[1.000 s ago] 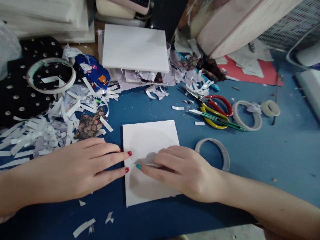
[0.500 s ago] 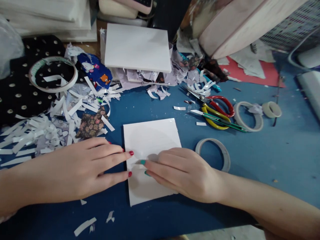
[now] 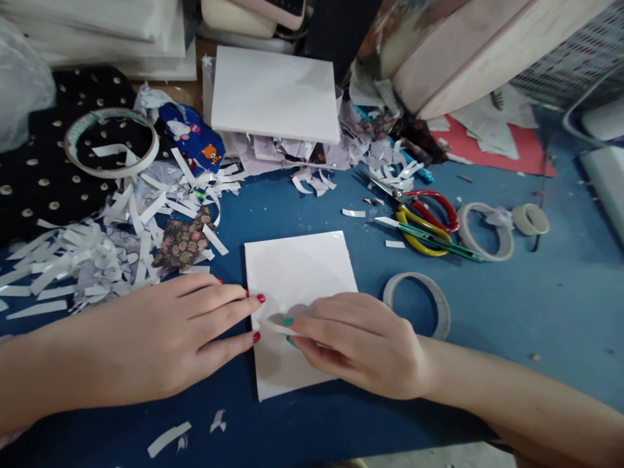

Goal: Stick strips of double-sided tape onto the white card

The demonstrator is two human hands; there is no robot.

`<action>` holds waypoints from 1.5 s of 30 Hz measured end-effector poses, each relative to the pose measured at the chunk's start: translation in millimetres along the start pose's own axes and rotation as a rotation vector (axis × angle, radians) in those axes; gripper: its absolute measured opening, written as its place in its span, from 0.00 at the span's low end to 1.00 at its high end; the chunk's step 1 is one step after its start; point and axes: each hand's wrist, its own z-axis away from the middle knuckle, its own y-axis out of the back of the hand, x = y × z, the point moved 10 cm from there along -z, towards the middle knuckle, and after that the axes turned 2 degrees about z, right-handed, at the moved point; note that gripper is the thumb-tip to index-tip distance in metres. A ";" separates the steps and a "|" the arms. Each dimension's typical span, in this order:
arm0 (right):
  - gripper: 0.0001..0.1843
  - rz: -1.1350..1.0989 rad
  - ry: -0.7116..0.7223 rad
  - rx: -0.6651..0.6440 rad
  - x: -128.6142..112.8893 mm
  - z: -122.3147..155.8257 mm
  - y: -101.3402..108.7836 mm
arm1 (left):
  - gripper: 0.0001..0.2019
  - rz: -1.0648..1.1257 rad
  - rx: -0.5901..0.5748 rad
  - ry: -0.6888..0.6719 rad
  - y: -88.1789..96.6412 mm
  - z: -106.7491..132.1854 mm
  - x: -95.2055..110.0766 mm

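A white square board (image 3: pixel 302 273) lies on the blue table (image 3: pixel 536 305) in front of me. My left hand (image 3: pixel 160 335) lies flat with fingers stretched out, its red-nailed fingertips touching the board's left edge. My right hand (image 3: pixel 358 341) rests on the board's lower half, its teal-nailed fingers pinched on a thin white strip (image 3: pixel 273 324) at the board's surface. A ring of tape (image 3: pixel 420 300) lies just right of my right hand.
Red and yellow scissors (image 3: pixel 424 218) and two more tape rings (image 3: pixel 485 227) lie at the right. White paper strips (image 3: pixel 97 250) and fabric scraps (image 3: pixel 182 244) pile at the left. Another white board (image 3: pixel 275 94) sits behind. A large tape ring (image 3: pixel 112 143) rests on black dotted cloth.
My right hand's fingers have drawn rightward along the board and pinched the thin strip. The left hand has stayed flat at the board's left edge. The view has shifted slightly.
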 end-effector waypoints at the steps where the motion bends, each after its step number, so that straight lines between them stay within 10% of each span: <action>1: 0.07 0.012 0.009 0.009 -1.1 0.5 0.0 | 0.19 0.000 0.003 0.000 0.4 0.0 0.0; 45: 0.08 -0.029 0.001 0.014 4.9 -5.0 -0.2 | 0.20 0.046 0.047 -0.004 1.3 -1.5 -4.0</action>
